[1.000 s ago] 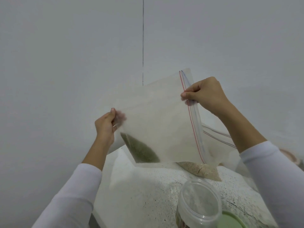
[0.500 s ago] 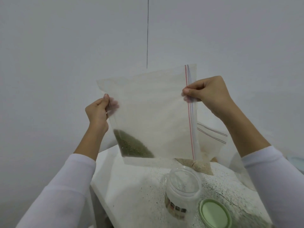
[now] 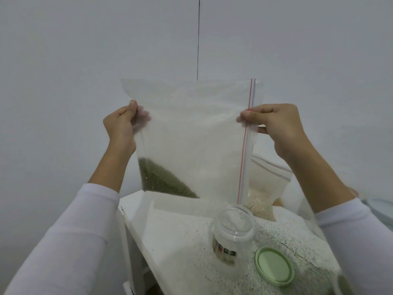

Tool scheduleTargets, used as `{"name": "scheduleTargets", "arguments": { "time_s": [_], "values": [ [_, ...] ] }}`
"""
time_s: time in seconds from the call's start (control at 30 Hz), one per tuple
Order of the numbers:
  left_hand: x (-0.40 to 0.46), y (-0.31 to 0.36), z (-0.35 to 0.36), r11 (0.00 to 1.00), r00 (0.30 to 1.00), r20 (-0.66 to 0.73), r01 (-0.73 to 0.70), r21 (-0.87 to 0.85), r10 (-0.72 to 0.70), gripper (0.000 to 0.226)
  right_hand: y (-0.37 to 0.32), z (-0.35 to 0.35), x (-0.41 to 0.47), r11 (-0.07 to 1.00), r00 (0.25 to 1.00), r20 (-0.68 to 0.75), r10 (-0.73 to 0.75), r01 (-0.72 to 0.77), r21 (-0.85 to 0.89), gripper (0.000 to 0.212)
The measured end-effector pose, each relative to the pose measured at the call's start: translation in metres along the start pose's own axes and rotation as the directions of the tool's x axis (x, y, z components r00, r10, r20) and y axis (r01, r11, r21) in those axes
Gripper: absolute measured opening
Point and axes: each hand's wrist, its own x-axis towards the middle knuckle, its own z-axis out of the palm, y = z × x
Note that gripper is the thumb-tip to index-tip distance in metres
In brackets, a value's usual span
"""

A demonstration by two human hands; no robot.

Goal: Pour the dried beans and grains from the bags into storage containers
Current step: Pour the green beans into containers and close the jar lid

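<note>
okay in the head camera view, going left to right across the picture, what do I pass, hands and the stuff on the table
Left hand gripping the bag's edge → green beans piled in the bag's lower corner → clear open jar on the table → green lid lying flat → right hand pinching the bag's zip edge.

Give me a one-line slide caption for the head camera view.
Both hands, left and right, hold a zip bag of green beans sideways above an open jar.

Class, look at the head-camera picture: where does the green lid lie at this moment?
The green lid lies flat on the speckled white table, low and right in the head view, just right of the open clear jar and apart from it.
</note>
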Motion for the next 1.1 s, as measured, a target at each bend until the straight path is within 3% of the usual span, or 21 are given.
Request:
{"name": "scheduleTargets", "arguments": {
  "time_s": [0.7,1.1],
  "values": [
    [-0.043,0.036,-0.004,0.98,0.984,0.077,-0.166,0.108,0.159,0.021,0.009,-0.009,-0.043,0.992,0.993,-0.114,0.029,-0.015,0.121,0.011],
    [-0.052,0.042,0.002,0.971,0.976,0.118,-0.2,0.134,0.185,0.021,0.018,-0.014,-0.045,0.995,0.99,-0.136,0.025,-0.012,0.095,0.01]
  ]
}}
